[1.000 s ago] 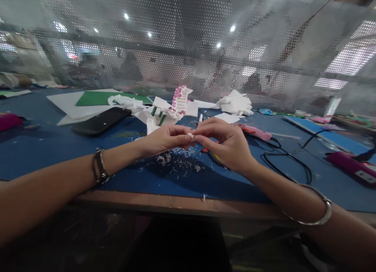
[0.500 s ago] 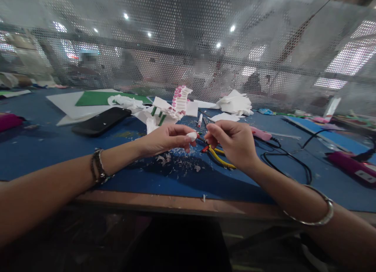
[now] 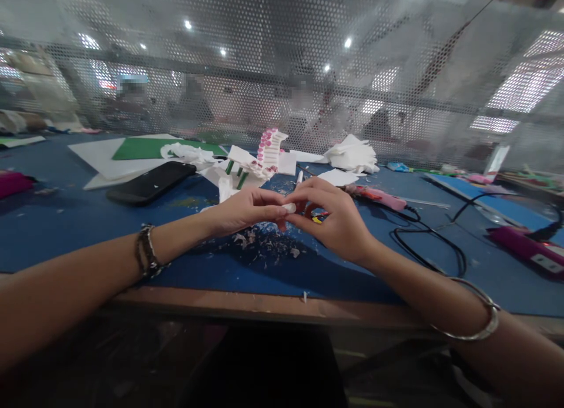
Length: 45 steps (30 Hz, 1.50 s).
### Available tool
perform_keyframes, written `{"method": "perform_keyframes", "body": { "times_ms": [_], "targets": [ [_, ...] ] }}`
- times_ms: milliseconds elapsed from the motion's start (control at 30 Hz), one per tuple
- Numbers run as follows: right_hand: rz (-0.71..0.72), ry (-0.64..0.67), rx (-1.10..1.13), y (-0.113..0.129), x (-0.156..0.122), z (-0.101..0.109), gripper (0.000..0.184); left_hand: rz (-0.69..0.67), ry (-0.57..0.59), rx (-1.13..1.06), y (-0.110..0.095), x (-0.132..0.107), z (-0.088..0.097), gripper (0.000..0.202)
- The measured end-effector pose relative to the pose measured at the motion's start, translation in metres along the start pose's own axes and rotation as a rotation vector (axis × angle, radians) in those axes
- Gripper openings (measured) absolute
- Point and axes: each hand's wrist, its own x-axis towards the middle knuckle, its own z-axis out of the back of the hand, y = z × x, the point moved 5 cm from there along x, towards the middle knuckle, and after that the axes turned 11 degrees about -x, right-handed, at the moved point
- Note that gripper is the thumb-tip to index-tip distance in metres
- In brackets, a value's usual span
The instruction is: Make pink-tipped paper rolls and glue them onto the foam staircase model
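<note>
A small white piece [image 3: 289, 208], soft-looking and rounded, sits at the fingertips of both hands, above the table. My left hand [image 3: 249, 211] pinches it between thumb and fingers. From the other side, the thumb and fingers of my right hand [image 3: 337, 217] close on its right end. Its exact kind cannot be made out. Below the hands, white shavings [image 3: 251, 238] lie scattered on the blue table top [image 3: 264, 278]. Yellow-handled pliers [image 3: 318, 218] are mostly hidden behind my right hand.
Behind the hands stands a white model with pink dots [image 3: 269, 149] and green legs. A black phone [image 3: 152, 183] and a green sheet [image 3: 167, 147] lie left. On the right are a pink corded tool [image 3: 383, 197], crumpled white paper [image 3: 352, 154] and a magenta power strip [image 3: 526, 249].
My right hand has moved left and a little down, from apart to touching the white piece, its fingers now unrolled around it. My left hand stays nearly still.
</note>
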Motion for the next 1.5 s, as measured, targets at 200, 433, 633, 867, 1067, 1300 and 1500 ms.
{"method": "perform_keyframes", "body": {
  "times_ms": [200,433,633,867,1067,1300,1500],
  "targets": [
    [-0.001,-0.011,0.007,0.0,0.001,0.0,0.012,0.001,-0.017,0.036,0.001,0.0,0.003,0.024],
    [-0.018,-0.021,0.033,-0.002,0.001,0.0,0.014,-0.031,-0.002,-0.035,0.001,0.001,0.002,0.027],
    [-0.001,-0.014,0.04,-0.001,0.001,-0.001,0.013,-0.052,0.012,0.068,-0.001,0.0,0.002,0.018],
    [-0.015,-0.042,0.004,-0.002,0.0,0.0,0.011,-0.091,0.004,0.087,-0.003,0.001,0.002,0.014],
    [0.108,-0.095,-0.11,0.007,-0.001,0.003,0.01,-0.089,0.019,0.005,-0.002,0.0,0.001,0.016],
    [0.092,-0.096,-0.102,0.007,-0.001,0.002,0.02,-0.048,-0.055,-0.08,0.001,0.001,0.002,0.017],
    [0.103,-0.11,-0.092,0.008,-0.001,0.003,0.019,-0.036,-0.021,-0.069,0.003,0.0,0.002,0.022]
  ]
}}
